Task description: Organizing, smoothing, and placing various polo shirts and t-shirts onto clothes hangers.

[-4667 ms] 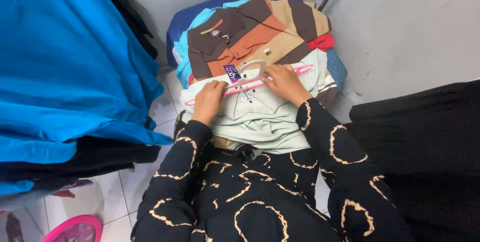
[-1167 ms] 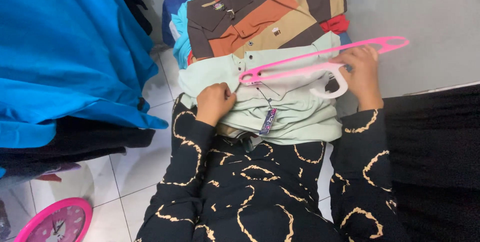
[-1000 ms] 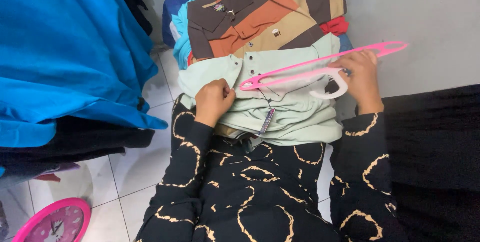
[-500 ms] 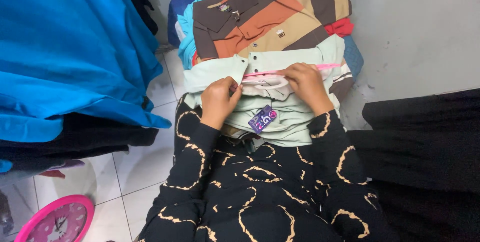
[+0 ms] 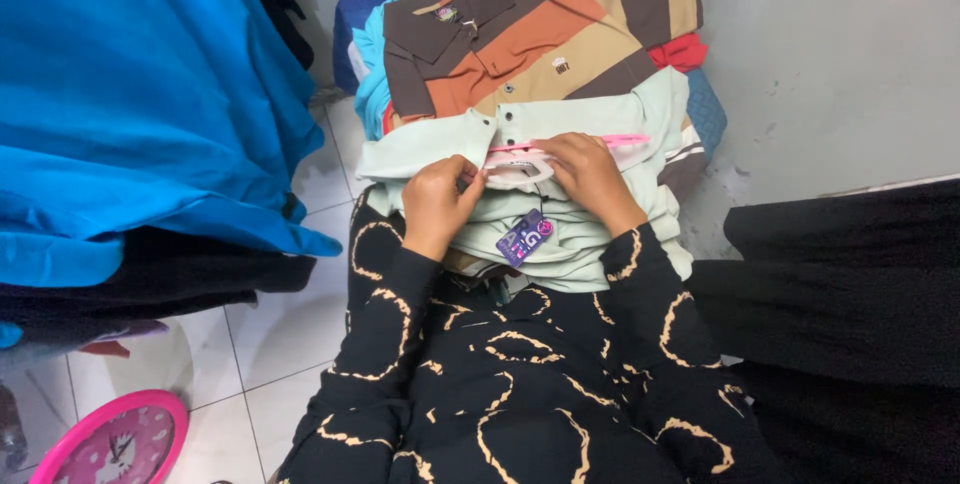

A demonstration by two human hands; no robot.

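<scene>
A pale mint polo shirt (image 5: 590, 234) lies across my lap on top of a pile of clothes. A pink hanger (image 5: 615, 141) with a white hook is partly inside its collar; one pink arm sticks out to the right. My right hand (image 5: 588, 176) grips the hanger at the hook. My left hand (image 5: 438, 194) pinches the shirt's collar just left of the hook. A purple hang tag (image 5: 526, 237) dangles on the shirt below my hands. Behind it lies a striped brown, orange and tan polo shirt (image 5: 530, 29).
Bright blue garments (image 5: 130, 114) hang at the left over dark ones. Black fabric (image 5: 850, 304) fills the lower right. A grey wall (image 5: 840, 54) stands behind the pile. A pink round clock (image 5: 115, 444) lies on the white tiled floor at the lower left.
My right hand brought the hanger from out at the right back over the shirt and slid its left arm into the collar. My left hand stayed at the collar. The tag flipped face up.
</scene>
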